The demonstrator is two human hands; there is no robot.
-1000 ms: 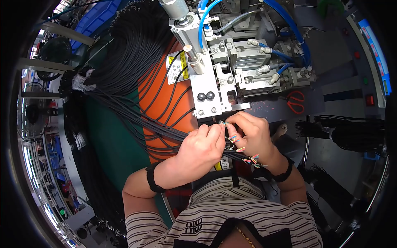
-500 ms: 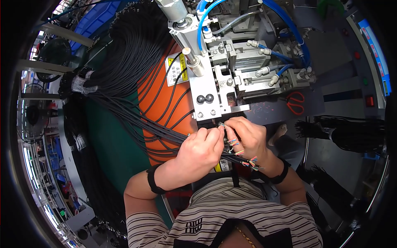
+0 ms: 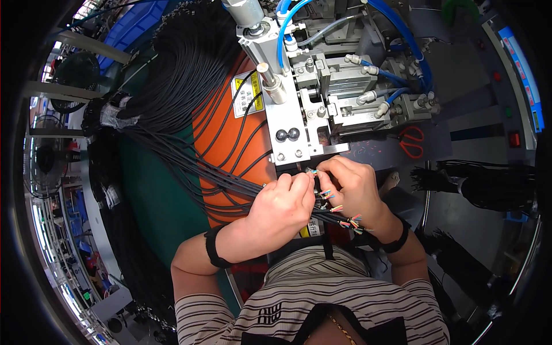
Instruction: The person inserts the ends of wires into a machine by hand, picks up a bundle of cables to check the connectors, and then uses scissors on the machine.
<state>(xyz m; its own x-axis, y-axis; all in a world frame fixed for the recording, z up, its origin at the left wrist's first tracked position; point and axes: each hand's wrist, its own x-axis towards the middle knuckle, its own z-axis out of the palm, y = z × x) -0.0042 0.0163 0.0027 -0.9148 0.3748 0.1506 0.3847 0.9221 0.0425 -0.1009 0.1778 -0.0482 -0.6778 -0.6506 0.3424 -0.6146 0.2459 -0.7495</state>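
My left hand (image 3: 283,202) is closed in a pinch on the end of a black cable, just in front of the metal machine (image 3: 286,123). Small coloured wires (image 3: 313,172) stick out at its fingertips. My right hand (image 3: 355,187) meets it there, thumb and forefinger bent around these wires; the exact contact is partly hidden. More black cables (image 3: 230,183) run from the left beneath my left hand. Their stripped ends, with red, green, blue and white wires (image 3: 352,222), fan out below my right palm.
A large bundle of black cables (image 3: 190,63) lies at the upper left over an orange board (image 3: 221,141). Blue air hoses (image 3: 402,34) feed the machine. Red-handled scissors (image 3: 410,142) lie to its right. Further cable bundles (image 3: 489,187) hang at the right.
The right fingers have shifted slightly at the wires, and more of the coloured wire tips show between the hands. The left hand keeps its pinch. The whole view has moved a little.
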